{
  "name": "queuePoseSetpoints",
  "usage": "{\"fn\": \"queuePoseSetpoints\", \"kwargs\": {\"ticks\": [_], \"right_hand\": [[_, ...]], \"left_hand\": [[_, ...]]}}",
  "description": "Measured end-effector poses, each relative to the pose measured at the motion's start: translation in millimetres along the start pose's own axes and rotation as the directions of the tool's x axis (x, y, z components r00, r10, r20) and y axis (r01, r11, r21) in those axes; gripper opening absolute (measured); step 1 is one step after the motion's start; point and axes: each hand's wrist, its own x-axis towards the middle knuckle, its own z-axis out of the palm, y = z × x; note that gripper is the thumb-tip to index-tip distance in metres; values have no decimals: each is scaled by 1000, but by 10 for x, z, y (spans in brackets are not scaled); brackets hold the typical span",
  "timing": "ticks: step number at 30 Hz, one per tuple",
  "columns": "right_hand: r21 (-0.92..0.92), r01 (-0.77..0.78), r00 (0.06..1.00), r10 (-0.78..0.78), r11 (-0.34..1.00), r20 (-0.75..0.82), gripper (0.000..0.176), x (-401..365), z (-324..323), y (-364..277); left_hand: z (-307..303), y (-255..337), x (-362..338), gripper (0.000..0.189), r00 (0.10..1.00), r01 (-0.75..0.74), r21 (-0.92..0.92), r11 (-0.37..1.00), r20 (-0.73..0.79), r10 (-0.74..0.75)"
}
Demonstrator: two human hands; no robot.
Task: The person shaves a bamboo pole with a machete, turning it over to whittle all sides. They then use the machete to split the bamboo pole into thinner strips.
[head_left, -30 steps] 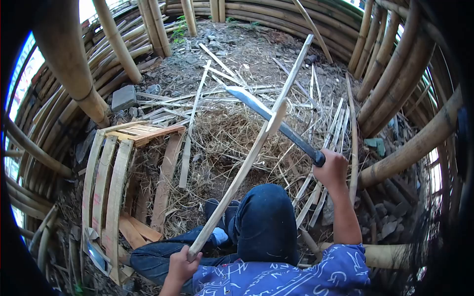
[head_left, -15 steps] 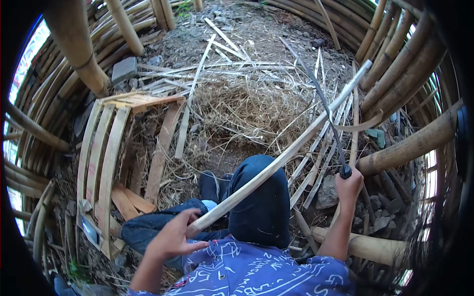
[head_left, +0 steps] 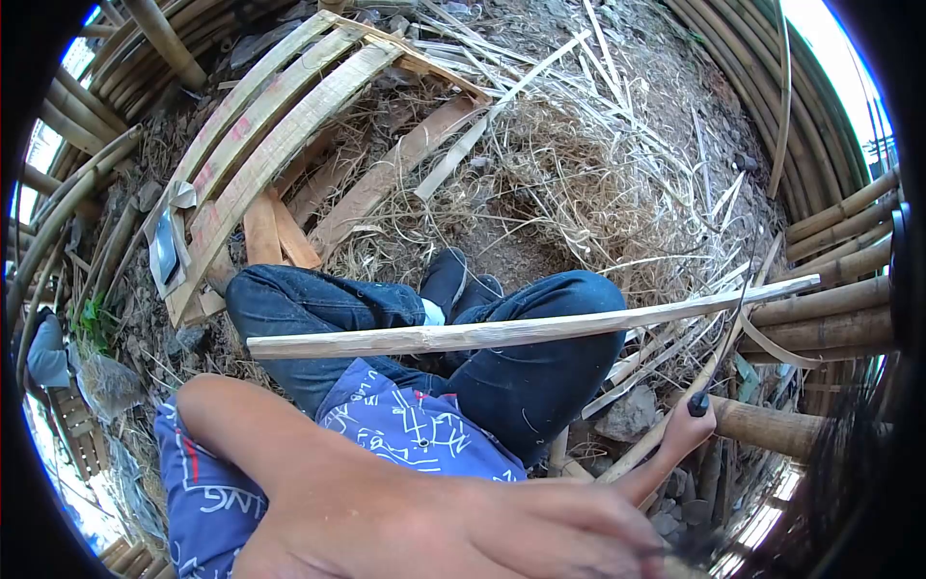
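My right hand [head_left: 687, 431] is closed round the black handle of a long knife [head_left: 741, 304], whose thin dark blade points up and away on the right. A pale split bamboo strip [head_left: 463, 335] lies across my bent legs in jeans [head_left: 540, 376], its far end reaching near the blade. Close to the camera, my left hand [head_left: 434, 526] is raised over my blue printed shirt [head_left: 405, 415], away from the strip. Its fingers stretch to the right, the tips blurred, and nothing shows in it. A thin curled shaving [head_left: 772, 345] hangs beside the blade.
A slatted wooden crate [head_left: 289, 125] stands at my front left. Dry shavings [head_left: 569, 183] and loose pale strips [head_left: 502, 121] cover the ground ahead. Bamboo poles [head_left: 772, 425] and a stone [head_left: 629, 415] are on my right; bamboo walls [head_left: 762, 106] curve round the area.
My left hand has let go of the bamboo strip and come up close to the camera. The strip now rests flatter across my legs. The view has turned, and the knife stays in my right hand.
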Motion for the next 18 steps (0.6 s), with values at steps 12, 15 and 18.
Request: {"fn": "queuePoseSetpoints", "kwargs": {"ticks": [12,15,18], "right_hand": [[38,-10,997,7,999,74,17,-14,109,-54],[30,-61,997,59,998,52,17,-44,93,-168],[-34,-4,1000,5,999,29,17,-57,-5,-383]], "left_hand": [[-318,-130,-88,61,995,96,121,988,-27,-94],[-455,-127,-448,72,793,560,775,294,-397,-462],[-357,-209,-927,88,498,696,599,-395,-800,-336]]}}
